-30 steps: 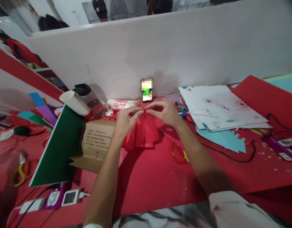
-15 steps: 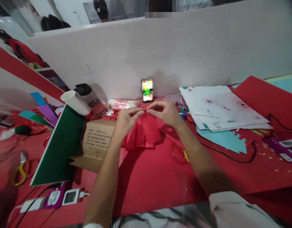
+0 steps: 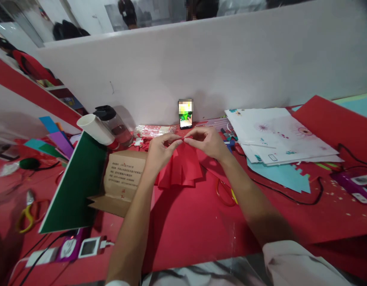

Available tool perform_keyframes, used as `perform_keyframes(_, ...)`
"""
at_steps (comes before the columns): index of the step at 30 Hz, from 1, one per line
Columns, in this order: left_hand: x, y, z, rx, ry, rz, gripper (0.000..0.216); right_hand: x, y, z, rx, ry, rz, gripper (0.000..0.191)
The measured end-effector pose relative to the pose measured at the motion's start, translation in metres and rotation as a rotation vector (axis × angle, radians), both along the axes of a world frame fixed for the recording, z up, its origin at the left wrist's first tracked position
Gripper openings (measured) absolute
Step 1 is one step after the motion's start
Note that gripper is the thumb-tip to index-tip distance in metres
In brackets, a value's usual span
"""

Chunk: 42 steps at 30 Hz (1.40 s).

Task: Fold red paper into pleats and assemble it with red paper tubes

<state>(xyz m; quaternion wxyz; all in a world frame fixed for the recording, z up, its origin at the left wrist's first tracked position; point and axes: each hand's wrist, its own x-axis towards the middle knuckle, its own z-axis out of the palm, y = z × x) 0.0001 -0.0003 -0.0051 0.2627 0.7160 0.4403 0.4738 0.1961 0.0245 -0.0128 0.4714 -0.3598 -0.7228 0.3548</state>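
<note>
From the table's near edge, a hand could pass between the left forearm and the right forearm up to the red paper strips, with a red-and-yellow handle in the way beside the right one. The partition bars the far edge, a smartphone upright before it. Toward the left edge, the raised green board and brown cardboard block sideways travel; toward the far right corner, a black cable and stacked paper sheets obstruct.
</note>
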Motion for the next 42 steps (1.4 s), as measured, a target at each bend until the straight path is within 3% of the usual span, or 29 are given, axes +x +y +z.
perform_keyframes(5,-0.0014,0.0032,-0.0023,-0.109,-0.125,-0.043,0.017,0.0051,0.0004,0.0029,-0.02,-0.027,0.061,0.022)
perform_keyframes(10,-0.0022,0.0047,-0.005,-0.144,-0.155,-0.09,0.017,0.0063,0.0001,0.0046,0.011,-0.061,0.006,0.019)
perform_keyframes(26,-0.0024,0.0045,-0.003,0.03,0.082,-0.043,0.02,0.001,-0.0004,0.0,-0.028,0.01,0.069,0.011)
perform_keyframes(37,-0.0005,0.0008,0.0013,-0.192,-0.191,-0.131,0.021,0.0018,-0.0019,-0.0003,0.102,-0.007,0.054,0.007)
perform_keyframes(42,0.0002,0.0033,-0.0014,-0.177,-0.203,-0.1,0.017,0.0029,-0.0029,0.0018,0.072,-0.003,0.061,0.01)
